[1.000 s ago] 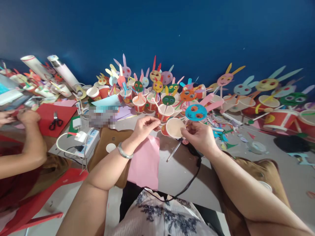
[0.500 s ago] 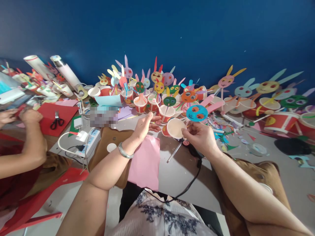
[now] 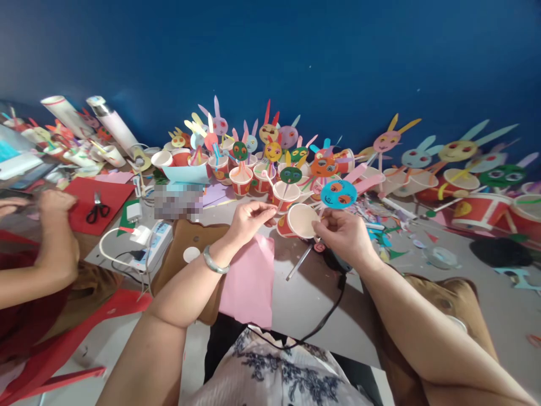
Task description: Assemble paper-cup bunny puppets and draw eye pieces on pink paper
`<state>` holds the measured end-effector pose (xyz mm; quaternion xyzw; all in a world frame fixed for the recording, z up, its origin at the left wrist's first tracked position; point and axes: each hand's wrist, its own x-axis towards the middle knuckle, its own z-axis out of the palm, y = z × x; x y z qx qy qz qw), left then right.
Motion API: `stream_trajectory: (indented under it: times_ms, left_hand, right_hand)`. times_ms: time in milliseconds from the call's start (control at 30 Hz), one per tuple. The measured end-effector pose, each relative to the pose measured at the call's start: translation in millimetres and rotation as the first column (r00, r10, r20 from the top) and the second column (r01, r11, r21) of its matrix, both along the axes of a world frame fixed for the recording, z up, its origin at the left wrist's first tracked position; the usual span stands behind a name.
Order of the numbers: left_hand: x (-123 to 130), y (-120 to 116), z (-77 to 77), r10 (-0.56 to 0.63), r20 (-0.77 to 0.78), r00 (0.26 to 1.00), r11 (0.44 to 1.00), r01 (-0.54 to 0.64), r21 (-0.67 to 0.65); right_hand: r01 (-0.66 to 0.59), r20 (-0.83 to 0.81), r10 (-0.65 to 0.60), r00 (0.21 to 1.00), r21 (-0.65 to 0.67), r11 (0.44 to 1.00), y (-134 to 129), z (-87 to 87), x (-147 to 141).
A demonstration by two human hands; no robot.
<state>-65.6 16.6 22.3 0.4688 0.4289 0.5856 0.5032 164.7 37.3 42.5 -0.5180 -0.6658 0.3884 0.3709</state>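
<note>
Right hand (image 3: 341, 235): fingers pinching cup (image 3: 301, 221)
Left hand (image 3: 251, 221): fingers pressed together, cup's nine o'clock
Blue face (image 3: 338, 194): cup's two o'clock

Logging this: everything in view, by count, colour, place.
Tilted cup: one, red outside, pale inside, centre
Blue face: one, blue, right of centre
Wall: one, blue, background
Rabbit-faced cups: many, mixed colours, along wall
Table: one, grey, beneath
Red sheet: one, red, left
Scissors: one, black, on red sheet
Pink sheet: one, pink, table front
Power strip: one, white and blue, left
Flask: one, pale, back left
Chair: one, red, lower left
Co-worker's hands: two, left edge
Left hand: one, bare, left of tilted cup
Right hand: one, bare, at tilted cup's rim
</note>
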Motion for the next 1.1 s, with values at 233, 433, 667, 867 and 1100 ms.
stream_trajectory:
  times_ms: [233,433,667,867,1100]
  left_hand:
    - [0.2,-2.1,1.9,0.007,0.053,0.999,1.000,-0.006,-0.017]
    - [0.4,0.9,0.3,-0.006,0.107,0.994,1.000,0.007,-0.011]
    - [-0.6,-1.6,4.4,0.024,0.029,0.999,1.000,-0.025,0.013]
    - [0.1,-3.2,5.9,0.007,0.015,1.000,0.999,-0.008,0.050]
    - [0.1,-1.4,5.0,0.036,0.039,0.999,0.998,-0.038,0.054]
  right_hand:
    - [0.022,0.007,-0.022,1.000,0.014,1.000,-1.8,-1.1,-1.5]
    - [0.077,0.007,-0.078,0.997,0.063,0.995,-2.4,5.8,-2.5]
    - [0.079,0.051,-0.087,0.995,0.137,0.987,-5.2,7.4,-2.5]
    - [0.074,0.066,-0.088,0.994,0.182,0.980,-4.8,6.6,-1.4]
    - [0.071,0.057,-0.079,0.995,0.138,0.988,-4.1,2.7,-1.5]
